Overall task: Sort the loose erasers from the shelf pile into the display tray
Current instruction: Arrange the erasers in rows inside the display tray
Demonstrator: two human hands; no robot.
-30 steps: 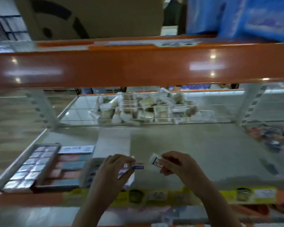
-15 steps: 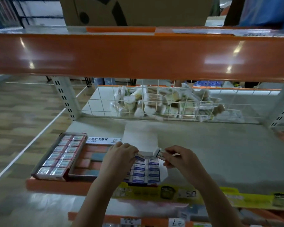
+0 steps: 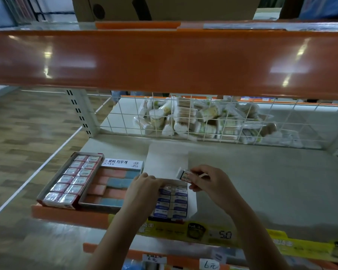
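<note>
The right hand (image 3: 209, 182) pinched an eraser (image 3: 184, 174), long axis running ten to four, just above the tray (image 3: 192, 206) at its twelve o'clock edge. The left hand (image 3: 142, 191), fingers curled, pressed the tray's back row; its grip was hidden.

A grey shelf (image 3: 261, 182) with an orange front edge is seen. On its left front, 3 open boxes are set side by side, touching: a red box (image 3: 70, 178) of wrapped erasers, a box (image 3: 113, 184) of pink-and-blue blocks, and a white tray (image 3: 192, 203) of blue-labelled erasers. A wire grille (image 3: 281, 121) is stood along the back.
</note>
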